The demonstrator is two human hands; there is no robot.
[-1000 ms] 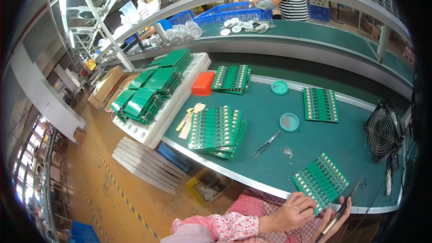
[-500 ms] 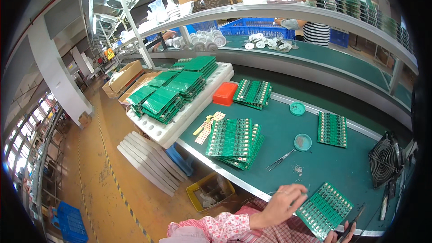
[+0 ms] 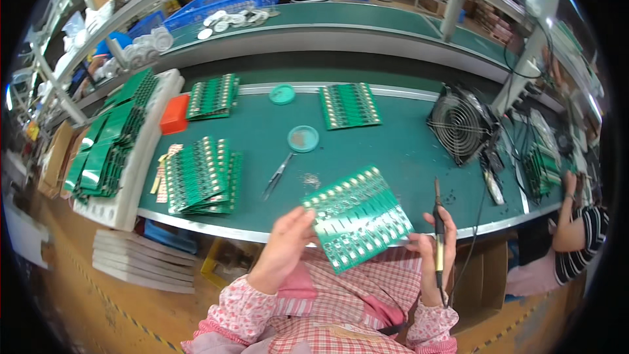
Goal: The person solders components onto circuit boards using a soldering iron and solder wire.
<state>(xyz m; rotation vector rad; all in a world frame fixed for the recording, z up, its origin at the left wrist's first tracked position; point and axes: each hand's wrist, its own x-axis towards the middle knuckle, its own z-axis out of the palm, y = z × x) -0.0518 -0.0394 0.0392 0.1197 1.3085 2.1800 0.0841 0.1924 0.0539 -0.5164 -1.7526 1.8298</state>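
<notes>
A green circuit board panel [image 3: 359, 219] with rows of pads is tilted above the bench's front edge. Its left edge is pinched in my left hand [image 3: 286, 244]. My right hand [image 3: 432, 252] grips a soldering iron [image 3: 439, 241], tip pointing up and away; its fingers also reach the panel's right corner, though whether they press on it I cannot tell. Just beyond the panel lie tiny loose parts [image 3: 310, 181] and metal tweezers [image 3: 279, 176]. A teal round dish [image 3: 296, 147] holds small bits.
Stacked panels [image 3: 196, 177] stand at left, with another stack [image 3: 213, 97] beside a red box [image 3: 174, 115]. Farther back are a second teal dish [image 3: 282, 94] and a panel [image 3: 350, 106]. A black fan [image 3: 458, 124] stands right. A co-worker's arm [image 3: 565, 223] shows at far right.
The view has swung to the right. My left hand, open above the panel before, now grips its left edge. The panel is lifted off the bench, and the iron points upward.
</notes>
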